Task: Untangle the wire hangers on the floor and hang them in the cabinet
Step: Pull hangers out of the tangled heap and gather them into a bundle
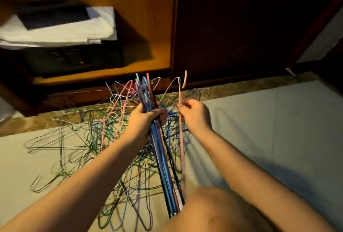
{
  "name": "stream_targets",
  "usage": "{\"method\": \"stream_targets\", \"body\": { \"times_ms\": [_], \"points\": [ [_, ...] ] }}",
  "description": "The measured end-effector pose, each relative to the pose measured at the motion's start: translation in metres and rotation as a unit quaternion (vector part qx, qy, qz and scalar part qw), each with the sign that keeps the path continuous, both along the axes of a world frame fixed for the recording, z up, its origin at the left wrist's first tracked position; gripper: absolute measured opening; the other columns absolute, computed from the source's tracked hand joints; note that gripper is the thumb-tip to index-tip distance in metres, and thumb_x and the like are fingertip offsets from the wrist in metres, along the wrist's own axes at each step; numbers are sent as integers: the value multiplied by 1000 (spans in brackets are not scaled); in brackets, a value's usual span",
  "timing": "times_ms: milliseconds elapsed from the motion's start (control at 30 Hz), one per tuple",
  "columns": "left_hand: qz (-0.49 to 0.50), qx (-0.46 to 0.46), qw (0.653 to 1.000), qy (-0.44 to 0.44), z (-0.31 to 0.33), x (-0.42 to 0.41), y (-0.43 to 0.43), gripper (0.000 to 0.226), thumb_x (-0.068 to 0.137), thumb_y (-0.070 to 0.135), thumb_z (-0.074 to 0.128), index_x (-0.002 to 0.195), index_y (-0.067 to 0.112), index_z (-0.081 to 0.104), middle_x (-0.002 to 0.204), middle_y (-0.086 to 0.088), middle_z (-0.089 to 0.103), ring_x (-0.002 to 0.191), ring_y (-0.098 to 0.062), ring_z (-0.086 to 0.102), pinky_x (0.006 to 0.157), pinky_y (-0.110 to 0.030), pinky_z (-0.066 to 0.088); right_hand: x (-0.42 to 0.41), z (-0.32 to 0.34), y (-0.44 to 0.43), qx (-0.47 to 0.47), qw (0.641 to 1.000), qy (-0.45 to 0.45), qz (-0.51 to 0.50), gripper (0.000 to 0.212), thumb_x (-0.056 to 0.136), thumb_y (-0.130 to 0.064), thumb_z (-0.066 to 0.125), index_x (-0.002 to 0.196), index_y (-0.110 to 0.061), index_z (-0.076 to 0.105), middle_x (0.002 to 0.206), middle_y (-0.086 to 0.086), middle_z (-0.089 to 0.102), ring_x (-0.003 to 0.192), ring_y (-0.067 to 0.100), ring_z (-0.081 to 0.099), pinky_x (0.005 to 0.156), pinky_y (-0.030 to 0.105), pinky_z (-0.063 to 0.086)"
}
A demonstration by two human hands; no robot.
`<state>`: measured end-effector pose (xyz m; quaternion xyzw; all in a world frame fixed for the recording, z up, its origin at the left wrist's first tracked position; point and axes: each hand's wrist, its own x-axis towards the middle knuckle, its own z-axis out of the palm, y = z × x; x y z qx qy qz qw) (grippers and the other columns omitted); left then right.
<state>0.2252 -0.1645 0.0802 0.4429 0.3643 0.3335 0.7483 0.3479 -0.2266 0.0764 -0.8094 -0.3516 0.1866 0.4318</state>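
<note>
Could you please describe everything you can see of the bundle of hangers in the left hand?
The bundle of hangers is a tight sheaf of thin coloured wire, mostly blue with purple, black and pink strands. The left hand grips it near the top; the ends stick up above the fist. It slants down beside the knee, above the tangled pile on the floor.

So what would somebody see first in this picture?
The big colourful tangle of wire hangers spread over the floor in the middle. Above it the left hand grips a tidy bundle of hangers, and the right hand pinches one pink hanger beside it.
</note>
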Motion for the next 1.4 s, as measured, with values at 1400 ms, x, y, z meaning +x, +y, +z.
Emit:
{"method": "stream_targets", "body": {
  "times_ms": [1400],
  "points": [
    [-20,212,910,355,-8,-163,149,12,81,11,67,74,15,59,57,-5,51,38,-4,44,37,-19,40,-46,-124,172,-245,919,-155,266,28,95,-19,41,113,-17,63,109,9,64,79,19,48,57,27,31]
  ]
}}
